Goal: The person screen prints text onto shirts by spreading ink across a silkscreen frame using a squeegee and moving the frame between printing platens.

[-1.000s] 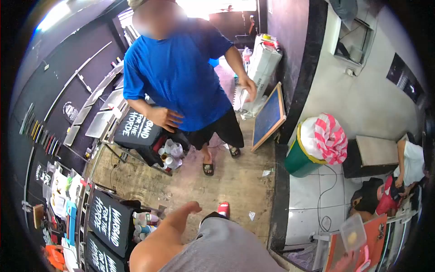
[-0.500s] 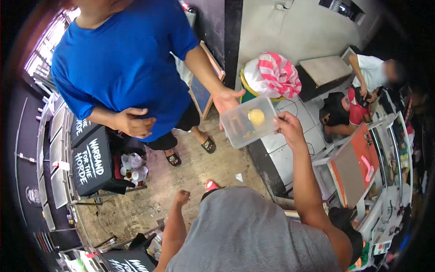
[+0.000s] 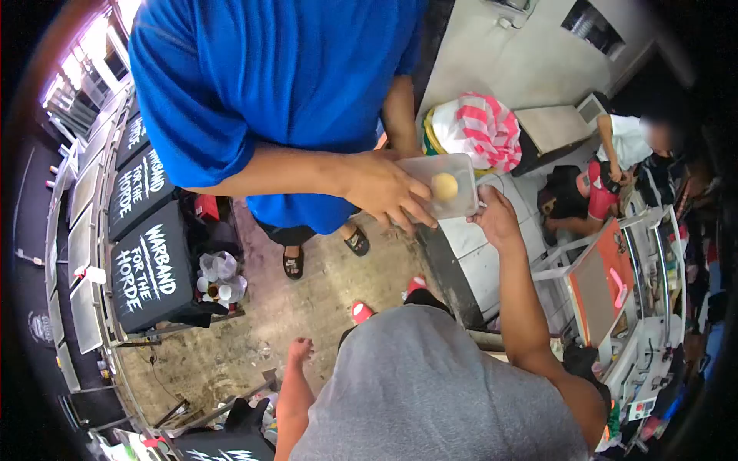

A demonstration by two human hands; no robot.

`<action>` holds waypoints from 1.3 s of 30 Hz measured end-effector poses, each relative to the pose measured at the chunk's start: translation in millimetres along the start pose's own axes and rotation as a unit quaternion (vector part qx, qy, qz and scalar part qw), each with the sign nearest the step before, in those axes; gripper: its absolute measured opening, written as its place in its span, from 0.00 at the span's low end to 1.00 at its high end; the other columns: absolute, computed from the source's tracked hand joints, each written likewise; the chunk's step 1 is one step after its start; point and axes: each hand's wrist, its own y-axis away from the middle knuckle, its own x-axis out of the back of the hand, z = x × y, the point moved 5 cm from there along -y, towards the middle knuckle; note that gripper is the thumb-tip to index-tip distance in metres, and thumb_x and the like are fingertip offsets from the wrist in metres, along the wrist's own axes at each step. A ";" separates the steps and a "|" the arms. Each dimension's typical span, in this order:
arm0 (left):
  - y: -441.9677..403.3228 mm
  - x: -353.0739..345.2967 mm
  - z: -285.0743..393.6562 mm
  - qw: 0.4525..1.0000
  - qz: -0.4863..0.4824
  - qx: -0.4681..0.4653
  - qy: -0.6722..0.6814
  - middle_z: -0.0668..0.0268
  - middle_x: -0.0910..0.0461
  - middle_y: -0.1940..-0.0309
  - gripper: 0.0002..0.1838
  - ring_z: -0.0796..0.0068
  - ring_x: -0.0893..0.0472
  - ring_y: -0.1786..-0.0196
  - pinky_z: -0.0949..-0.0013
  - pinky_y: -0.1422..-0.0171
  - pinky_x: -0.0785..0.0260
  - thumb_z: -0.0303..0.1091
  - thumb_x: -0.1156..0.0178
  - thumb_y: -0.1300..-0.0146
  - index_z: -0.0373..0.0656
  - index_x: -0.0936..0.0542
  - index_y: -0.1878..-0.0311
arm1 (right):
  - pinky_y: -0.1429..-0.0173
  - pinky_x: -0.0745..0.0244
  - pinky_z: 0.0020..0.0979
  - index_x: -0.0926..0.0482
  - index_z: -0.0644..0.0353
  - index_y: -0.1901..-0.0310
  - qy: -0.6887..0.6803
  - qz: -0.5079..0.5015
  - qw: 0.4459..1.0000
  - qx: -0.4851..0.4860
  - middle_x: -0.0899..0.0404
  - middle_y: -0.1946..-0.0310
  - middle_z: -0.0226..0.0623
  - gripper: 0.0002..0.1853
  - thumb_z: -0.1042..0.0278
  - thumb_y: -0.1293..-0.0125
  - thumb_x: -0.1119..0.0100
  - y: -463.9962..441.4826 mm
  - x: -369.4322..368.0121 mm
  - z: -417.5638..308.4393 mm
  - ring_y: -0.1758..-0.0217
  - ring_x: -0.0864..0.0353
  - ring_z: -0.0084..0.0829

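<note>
My right hand (image 3: 498, 223) is clamped on the right-hand end of a clear, rectangular plastic container (image 3: 466, 201), thumb and fingers pinching its rim. The container lies just to the left of that hand's fingertips, and its long axis runs roughly crosswise, away from my grip toward the person in the blue T-shirt (image 3: 307, 69) facing me. A round, pale yellow piece (image 3: 444, 187) shows inside it, nearer my end. The person's nearer hand (image 3: 384, 188) spreads its fingers against the opposite end; their other hand is mostly hidden behind, so I cannot tell how it touches. My left hand (image 3: 301, 349) hangs low by my side, well apart from the container, its fingers loosely parted around nothing. My right is clearly the nearer one. Beyond the container sits a bulging red-and-white striped plastic bag (image 3: 488, 132), with worn wooden flooring (image 3: 323, 288) below.
</note>
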 end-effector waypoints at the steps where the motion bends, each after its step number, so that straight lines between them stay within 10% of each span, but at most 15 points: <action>1: 0.3 0.0 11.4 1.000 -0.009 0.008 0.002 0.65 0.14 0.61 0.14 0.68 0.14 0.65 0.59 0.62 0.22 0.41 0.41 0.29 0.42 0.19 0.49 | 0.59 0.23 0.30 0.25 0.60 0.49 -0.090 0.004 0.996 -0.025 0.19 0.61 0.34 0.14 0.57 0.24 0.41 2.6 -4.5 -0.9 0.61 0.19 0.28; 4: 8.7 -8.0 47.2 1.000 -0.020 -0.017 0.016 0.66 0.14 0.59 0.13 0.69 0.15 0.64 0.62 0.59 0.23 0.40 0.43 0.28 0.44 0.20 0.48 | 0.64 0.23 0.30 0.21 0.58 0.52 -0.101 0.084 0.988 -0.082 0.21 0.64 0.28 0.18 0.49 0.25 0.41 -37.8 77.7 86.5 0.66 0.20 0.26; 7: 15.4 -17.8 64.2 0.998 -0.022 -0.050 -0.004 0.65 0.13 0.58 0.12 0.70 0.14 0.64 0.63 0.60 0.23 0.39 0.44 0.27 0.44 0.20 0.48 | 0.59 0.21 0.40 0.18 0.57 0.58 0.283 0.143 0.938 -0.138 0.21 0.76 0.36 0.23 0.41 0.26 0.45 -31.3 155.3 193.9 0.70 0.18 0.37; 10: 3.8 -28.0 46.0 0.998 -0.023 -0.054 -0.006 0.65 0.13 0.58 0.13 0.70 0.14 0.64 0.62 0.61 0.23 0.39 0.43 0.28 0.44 0.20 0.47 | 0.70 0.22 0.44 0.16 0.61 0.63 0.754 -0.150 0.633 0.096 0.21 0.79 0.44 0.20 0.49 0.29 0.38 25.7 238.6 338.2 0.75 0.18 0.39; 11: 2.3 -28.7 37.5 0.998 -0.021 -0.048 0.021 0.63 0.13 0.61 0.12 0.70 0.14 0.67 0.63 0.65 0.23 0.39 0.41 0.28 0.42 0.19 0.50 | 0.72 0.22 0.45 0.16 0.61 0.63 0.579 -0.128 0.773 -0.225 0.19 0.74 0.43 0.19 0.50 0.32 0.37 55.9 272.5 380.1 0.73 0.17 0.40; 12: 2.3 -29.3 28.9 0.998 -0.019 -0.043 0.050 0.62 0.13 0.64 0.12 0.70 0.14 0.70 0.64 0.70 0.23 0.39 0.39 0.29 0.40 0.19 0.52 | 0.75 0.22 0.46 0.16 0.61 0.63 0.412 0.024 0.769 -0.489 0.16 0.69 0.41 0.18 0.51 0.35 0.35 99.4 307.9 416.2 0.70 0.16 0.41; 15: 13.4 -30.5 -2.5 0.997 0.001 -0.005 0.073 0.61 0.13 0.65 0.11 0.69 0.14 0.71 0.63 0.71 0.24 0.37 0.40 0.29 0.39 0.18 0.54 | 0.76 0.23 0.47 0.16 0.59 0.64 0.520 -0.084 0.770 -0.359 0.17 0.71 0.42 0.17 0.51 0.38 0.33 136.3 277.2 419.6 0.67 0.15 0.41; 18: 29.3 -31.9 -32.8 0.997 0.013 0.027 0.065 0.60 0.13 0.65 0.15 0.66 0.13 0.69 0.62 0.69 0.22 0.41 0.36 0.33 0.38 0.16 0.54 | 0.76 0.23 0.49 0.16 0.57 0.67 0.272 0.034 0.896 -0.348 0.18 0.75 0.42 0.14 0.53 0.41 0.32 132.3 288.7 452.2 0.68 0.14 0.42; 21: 24.1 -35.2 -60.6 0.998 0.003 0.057 -0.001 0.59 0.13 0.65 0.19 0.64 0.14 0.69 0.61 0.68 0.21 0.43 0.34 0.35 0.37 0.16 0.51 | 0.74 0.22 0.40 0.14 0.59 0.70 0.704 -0.192 0.667 -0.150 0.18 0.78 0.39 0.13 0.57 0.41 0.34 41.8 214.2 376.5 0.77 0.16 0.34; 23: 10.5 -37.2 -77.0 0.997 0.000 0.072 -0.036 0.59 0.12 0.65 0.21 0.63 0.14 0.69 0.60 0.67 0.20 0.45 0.33 0.37 0.36 0.16 0.50 | 0.76 0.24 0.36 0.16 0.59 0.71 0.498 -0.056 0.824 -0.264 0.19 0.80 0.38 0.11 0.60 0.40 0.32 4.1 168.6 323.0 0.83 0.20 0.32; 28: 26.6 -26.2 7.1 0.993 0.110 0.021 -0.033 0.52 0.12 0.67 0.23 0.59 0.12 0.64 0.57 0.55 0.20 0.49 0.36 0.37 0.35 0.15 0.55 | 0.73 0.22 0.34 0.16 0.58 0.70 0.519 -0.047 0.829 -0.203 0.16 0.76 0.38 0.06 0.67 0.40 0.31 -93.0 145.6 319.8 0.79 0.18 0.30; 33: 13.1 -26.5 69.6 0.968 0.234 -0.042 -0.081 0.46 0.13 0.65 0.27 0.49 0.12 0.58 0.52 0.48 0.22 0.54 0.42 0.35 0.35 0.15 0.55 | 0.72 0.22 0.36 0.18 0.59 0.73 0.641 -0.138 0.749 -0.100 0.17 0.76 0.41 0.04 0.70 0.43 0.35 -170.2 140.8 330.4 0.78 0.18 0.32; 35: 30.5 -29.1 113.6 0.971 0.227 -0.015 -0.076 0.43 0.13 0.62 0.26 0.45 0.13 0.55 0.50 0.47 0.23 0.53 0.44 0.33 0.35 0.15 0.55 | 0.71 0.21 0.37 0.18 0.58 0.75 0.743 -0.344 0.553 0.158 0.17 0.76 0.42 0.04 0.73 0.45 0.40 -198.2 165.8 369.6 0.78 0.18 0.36; 37: 33.9 -30.3 137.5 0.970 0.239 0.012 -0.044 0.43 0.13 0.62 0.25 0.44 0.13 0.56 0.50 0.47 0.22 0.51 0.44 0.33 0.35 0.15 0.55 | 0.69 0.20 0.38 0.18 0.56 0.78 0.651 -0.201 0.712 -0.173 0.18 0.77 0.41 0.08 0.75 0.45 0.46 -223.1 173.4 348.5 0.75 0.16 0.36; 39: 40.4 -36.1 170.3 0.970 0.242 0.033 -0.011 0.43 0.13 0.62 0.23 0.44 0.13 0.57 0.50 0.48 0.22 0.49 0.43 0.33 0.34 0.16 0.55 | 0.68 0.19 0.38 0.15 0.57 0.70 0.663 -0.285 0.675 -0.155 0.16 0.71 0.41 0.08 0.75 0.44 0.45 -249.8 183.7 345.9 0.73 0.14 0.37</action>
